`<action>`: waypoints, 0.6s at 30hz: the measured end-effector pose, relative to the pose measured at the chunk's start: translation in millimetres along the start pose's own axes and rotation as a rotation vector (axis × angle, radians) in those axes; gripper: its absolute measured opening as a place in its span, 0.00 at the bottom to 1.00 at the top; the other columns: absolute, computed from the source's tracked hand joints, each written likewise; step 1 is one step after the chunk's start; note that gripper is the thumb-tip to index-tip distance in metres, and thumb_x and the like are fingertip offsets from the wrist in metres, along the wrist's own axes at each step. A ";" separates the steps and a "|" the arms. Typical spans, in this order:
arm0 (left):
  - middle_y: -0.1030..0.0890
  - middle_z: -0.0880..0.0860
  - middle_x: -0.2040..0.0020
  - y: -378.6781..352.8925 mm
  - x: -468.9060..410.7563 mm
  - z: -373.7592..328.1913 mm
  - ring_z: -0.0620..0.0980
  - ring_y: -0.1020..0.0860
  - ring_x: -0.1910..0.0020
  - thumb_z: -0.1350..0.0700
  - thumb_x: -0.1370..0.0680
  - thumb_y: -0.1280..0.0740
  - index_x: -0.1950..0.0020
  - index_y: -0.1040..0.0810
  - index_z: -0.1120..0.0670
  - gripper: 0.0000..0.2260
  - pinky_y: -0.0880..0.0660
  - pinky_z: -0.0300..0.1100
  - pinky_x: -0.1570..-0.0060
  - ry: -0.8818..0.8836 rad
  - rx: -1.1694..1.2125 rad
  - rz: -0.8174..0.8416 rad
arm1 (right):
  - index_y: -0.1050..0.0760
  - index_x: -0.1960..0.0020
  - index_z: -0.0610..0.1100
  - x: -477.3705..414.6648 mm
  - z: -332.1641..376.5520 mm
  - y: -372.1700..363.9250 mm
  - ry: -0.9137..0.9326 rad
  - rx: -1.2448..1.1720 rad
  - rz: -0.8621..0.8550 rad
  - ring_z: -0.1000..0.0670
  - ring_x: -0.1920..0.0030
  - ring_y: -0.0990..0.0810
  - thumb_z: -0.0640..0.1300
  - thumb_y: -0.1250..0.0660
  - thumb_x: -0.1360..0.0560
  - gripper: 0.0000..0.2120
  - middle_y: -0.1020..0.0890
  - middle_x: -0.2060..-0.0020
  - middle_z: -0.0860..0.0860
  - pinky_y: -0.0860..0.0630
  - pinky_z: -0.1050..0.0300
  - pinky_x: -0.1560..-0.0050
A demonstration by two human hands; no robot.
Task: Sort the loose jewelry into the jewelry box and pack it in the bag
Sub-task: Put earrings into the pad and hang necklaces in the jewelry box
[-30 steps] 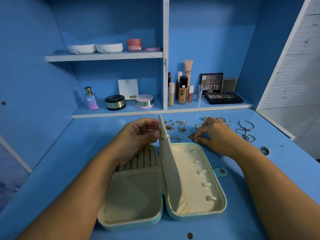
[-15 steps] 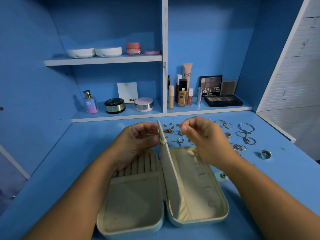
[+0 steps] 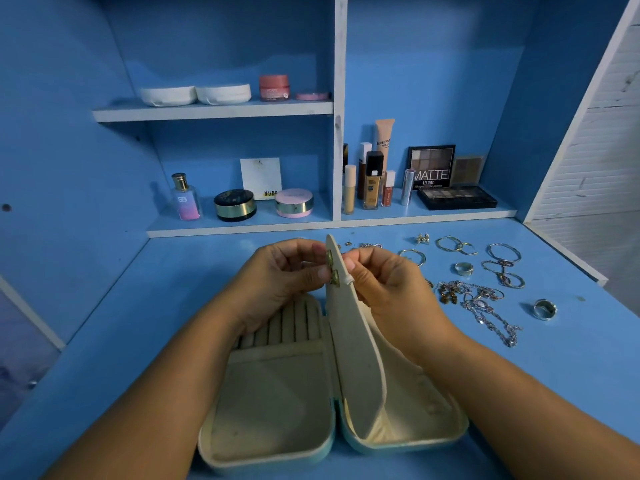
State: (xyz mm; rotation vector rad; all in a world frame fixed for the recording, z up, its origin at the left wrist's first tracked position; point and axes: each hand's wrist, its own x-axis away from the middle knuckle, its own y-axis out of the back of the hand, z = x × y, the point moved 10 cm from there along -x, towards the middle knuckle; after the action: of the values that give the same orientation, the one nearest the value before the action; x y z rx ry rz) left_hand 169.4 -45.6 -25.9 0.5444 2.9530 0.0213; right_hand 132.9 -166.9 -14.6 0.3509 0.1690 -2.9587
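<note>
Flap of cream fabric stands pinched between left hand and right hand.

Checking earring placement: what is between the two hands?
In the head view, the upright cream flap of the jewelry box stands between the left hand and right hand, gold earrings on it.

— How many do we count far back?
— We count two white compacts, one red jar, one perfume bottle.
— And nearer us?
— Two wide rings on the right, one jewelry box.
</note>
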 end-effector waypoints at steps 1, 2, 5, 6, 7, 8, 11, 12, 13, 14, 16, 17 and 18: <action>0.15 0.48 0.54 -0.1 0.4 -0.2 0.47 0.18 0.51 0.54 0.37 0.26 0.55 0.14 0.45 0.11 0.25 0.47 0.45 -0.001 0.002 -0.002 | 0.23 0.53 0.36 0.5 0.5 -0.1 0.002 0.013 -0.005 0.60 0.68 0.23 0.38 0.37 0.23 0.06 0.19 0.68 0.53 0.27 0.70 0.64; 0.15 0.48 0.55 -0.2 0.7 -0.4 0.47 0.18 0.52 0.54 0.36 0.26 0.56 0.14 0.45 0.11 0.25 0.48 0.45 -0.001 0.006 -0.004 | 0.23 0.52 0.35 0.8 0.6 -0.6 0.002 0.028 -0.009 0.60 0.68 0.23 0.38 0.37 0.23 0.06 0.20 0.68 0.53 0.27 0.70 0.64; 0.15 0.48 0.55 -1.1 1.1 -0.9 0.45 0.18 0.52 0.56 0.36 0.27 0.56 0.14 0.45 0.11 0.25 0.47 0.45 -0.004 0.016 -0.002 | 0.23 0.53 0.36 1.8 0.6 -0.9 0.003 0.056 -0.031 0.61 0.70 0.24 0.38 0.36 0.23 0.06 0.20 0.70 0.55 0.28 0.70 0.67; 0.15 0.47 0.55 -1.6 1.2 -1.3 0.45 0.18 0.52 0.56 0.35 0.27 0.56 0.14 0.45 0.11 0.25 0.46 0.46 -0.005 0.013 0.002 | 0.23 0.54 0.37 2.1 1.0 -1.3 0.002 0.063 -0.037 0.61 0.71 0.24 0.39 0.36 0.23 0.05 0.20 0.71 0.55 0.28 0.70 0.68; 0.15 0.47 0.55 -2.0 1.2 -1.3 0.45 0.18 0.52 0.56 0.35 0.27 0.56 0.14 0.45 0.11 0.25 0.45 0.46 -0.006 0.008 0.004 | 0.23 0.56 0.39 2.3 1.5 -1.6 0.002 0.068 -0.043 0.61 0.72 0.24 0.39 0.35 0.23 0.05 0.21 0.72 0.55 0.28 0.69 0.68; 0.15 0.47 0.55 -2.0 1.2 -1.5 0.44 0.19 0.52 0.56 0.35 0.27 0.56 0.14 0.45 0.11 0.25 0.45 0.47 -0.006 0.006 0.005 | 0.23 0.57 0.40 2.3 1.9 -1.2 0.003 0.068 -0.051 0.60 0.72 0.24 0.39 0.35 0.23 0.05 0.21 0.72 0.55 0.28 0.69 0.68; 0.15 0.47 0.55 -1.7 1.3 -1.3 0.44 0.18 0.52 0.55 0.36 0.27 0.55 0.14 0.44 0.11 0.25 0.44 0.47 -0.006 0.008 0.000 | 0.24 0.60 0.43 1.3 2.9 -0.7 0.002 0.082 -0.062 0.60 0.72 0.25 0.40 0.35 0.23 0.07 0.21 0.74 0.55 0.28 0.68 0.69; 0.15 0.47 0.55 -1.6 1.1 -1.1 0.44 0.18 0.52 0.55 0.36 0.27 0.55 0.14 0.45 0.11 0.25 0.44 0.48 -0.005 0.009 -0.001 | 0.24 0.61 0.43 1.4 3.9 -1.3 0.006 0.095 -0.063 0.60 0.73 0.25 0.40 0.35 0.23 0.08 0.21 0.74 0.55 0.28 0.68 0.69; 0.15 0.47 0.55 -1.8 1.0 -1.1 0.45 0.18 0.52 0.55 0.36 0.27 0.56 0.14 0.45 0.11 0.24 0.43 0.48 -0.006 0.012 0.002 | 0.25 0.62 0.44 1.4 4.7 -1.4 0.012 0.104 -0.064 0.60 0.73 0.25 0.41 0.35 0.23 0.08 0.21 0.74 0.55 0.28 0.68 0.70; 0.16 0.48 0.55 -1.5 0.8 -0.9 0.45 0.18 0.52 0.55 0.36 0.27 0.56 0.14 0.45 0.10 0.24 0.43 0.48 -0.006 0.017 0.003 | 0.25 0.63 0.43 1.8 6.2 -1.3 0.015 0.103 -0.066 0.60 0.73 0.25 0.42 0.35 0.24 0.09 0.21 0.75 0.55 0.28 0.68 0.70; 0.15 0.48 0.55 -1.8 0.5 -0.7 0.46 0.18 0.52 0.56 0.35 0.27 0.55 0.14 0.46 0.10 0.23 0.41 0.49 -0.008 0.025 0.007 | 0.23 0.62 0.41 2.0 7.2 0.2 0.002 0.073 -0.056 0.59 0.73 0.24 0.43 0.36 0.23 0.10 0.20 0.74 0.54 0.27 0.68 0.70; 0.15 0.49 0.54 -1.8 0.2 0.0 0.46 0.18 0.51 0.56 0.35 0.27 0.55 0.14 0.46 0.10 0.22 0.41 0.49 -0.006 0.028 0.008 | 0.22 0.59 0.38 1.1 5.3 1.7 -0.022 0.033 -0.044 0.57 0.72 0.23 0.42 0.37 0.23 0.10 0.19 0.71 0.51 0.26 0.67 0.69; 0.15 0.50 0.53 -1.8 0.1 0.4 0.46 0.18 0.51 0.56 0.35 0.27 0.55 0.14 0.46 0.11 0.22 0.40 0.50 -0.003 0.033 0.007 | 0.21 0.57 0.36 0.1 2.6 3.5 -0.056 -0.026 -0.031 0.55 0.70 0.21 0.42 0.37 0.22 0.11 0.18 0.66 0.47 0.23 0.64 0.67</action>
State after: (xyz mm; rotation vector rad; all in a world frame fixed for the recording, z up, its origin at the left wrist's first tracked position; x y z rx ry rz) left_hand 168.7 -47.2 -26.4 0.5581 2.9536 -0.0274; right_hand 132.9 -170.7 -12.4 0.2639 0.2074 -2.9901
